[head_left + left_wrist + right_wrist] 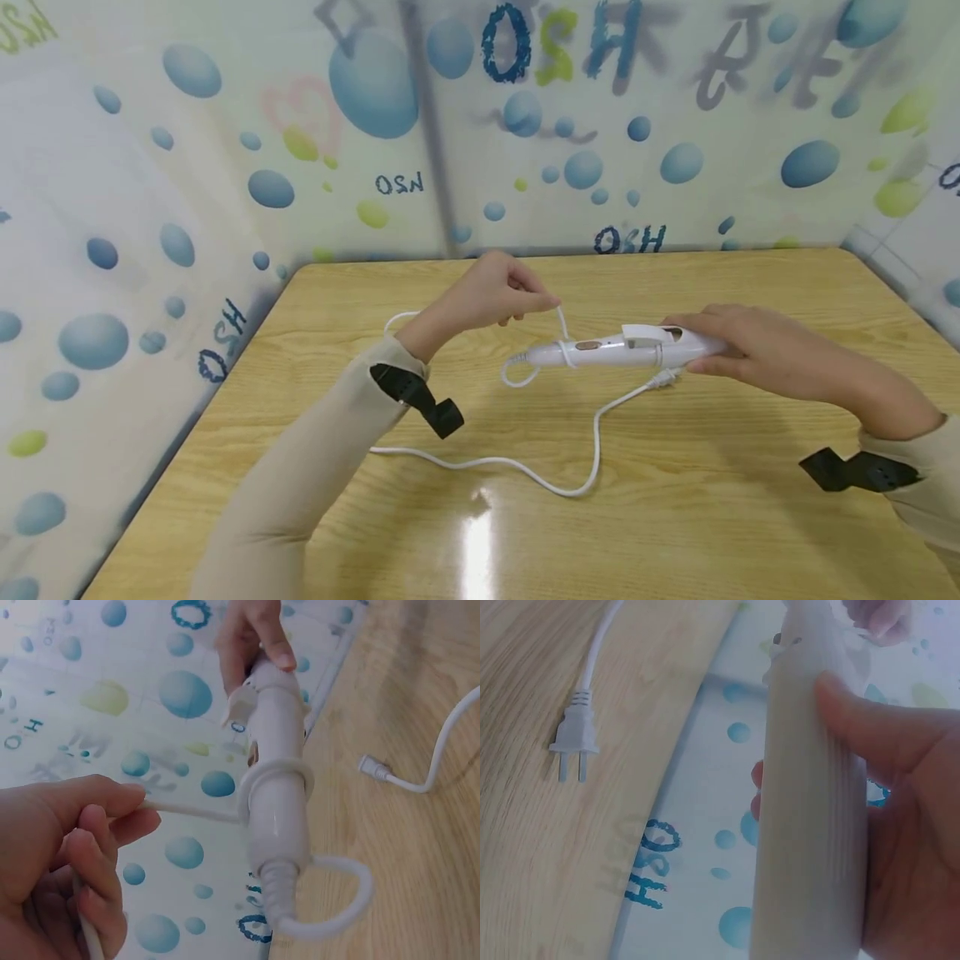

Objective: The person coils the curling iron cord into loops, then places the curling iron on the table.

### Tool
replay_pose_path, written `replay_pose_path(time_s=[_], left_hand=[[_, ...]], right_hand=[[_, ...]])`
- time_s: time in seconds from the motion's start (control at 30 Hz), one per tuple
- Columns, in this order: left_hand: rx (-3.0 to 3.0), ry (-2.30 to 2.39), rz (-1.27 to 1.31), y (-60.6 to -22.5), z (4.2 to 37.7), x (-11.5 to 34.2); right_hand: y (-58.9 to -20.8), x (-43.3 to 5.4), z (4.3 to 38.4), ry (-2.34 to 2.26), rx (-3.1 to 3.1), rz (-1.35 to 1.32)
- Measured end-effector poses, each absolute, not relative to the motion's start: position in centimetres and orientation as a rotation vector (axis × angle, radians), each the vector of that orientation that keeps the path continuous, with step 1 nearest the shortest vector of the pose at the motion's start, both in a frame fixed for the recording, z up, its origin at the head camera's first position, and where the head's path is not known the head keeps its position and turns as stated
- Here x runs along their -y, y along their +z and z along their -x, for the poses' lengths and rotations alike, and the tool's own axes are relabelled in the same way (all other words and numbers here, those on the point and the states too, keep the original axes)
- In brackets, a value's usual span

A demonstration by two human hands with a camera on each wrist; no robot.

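Note:
A white curling iron (611,353) with a lever and a brown button is held level above the table. My right hand (780,354) grips its thick end, thumb along the body in the right wrist view. My left hand (498,292) pinches the white cord (191,812) between thumb and fingertips, left of the iron. One turn of cord circles the handle (277,832), and a small loop bends back from the cord's ribbed base (277,889). More cord passes through the left hand's curled lower fingers.
On the wooden table (697,517) the rest of the cord lies in a curve, ending in a two-pin plug (574,735) below the iron. A bubble-patterned backdrop (300,108) stands behind and to the left of the table.

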State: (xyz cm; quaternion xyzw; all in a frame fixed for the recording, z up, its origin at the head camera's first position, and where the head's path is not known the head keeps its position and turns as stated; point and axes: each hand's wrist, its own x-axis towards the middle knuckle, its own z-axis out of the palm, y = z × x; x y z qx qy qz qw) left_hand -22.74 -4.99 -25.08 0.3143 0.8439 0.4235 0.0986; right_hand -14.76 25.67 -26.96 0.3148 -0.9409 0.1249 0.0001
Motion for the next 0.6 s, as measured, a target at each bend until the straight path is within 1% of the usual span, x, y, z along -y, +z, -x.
replay_pose_path(time_s=[0.17,0.3,0.43,0.6], left_hand=[[-2.439,1.307,-0.974,-25.0,20.9,4.3],[-2.310,1.407,-1.091,-25.5,19.6,3.9],[-2.234,1.424,-1.211,-26.9,19.0,4.0],[-2.248,1.436,-1.191,-29.1,18.8,3.8]], right_hand=[[-27.2,-25.8,15.1,0.327,2.961,-0.939],[-27.4,-26.2,15.6,0.305,2.919,-0.846],[-27.4,-26.9,15.9,0.335,2.860,-0.738],[-26.9,-27.4,15.5,0.349,2.813,-0.690]])
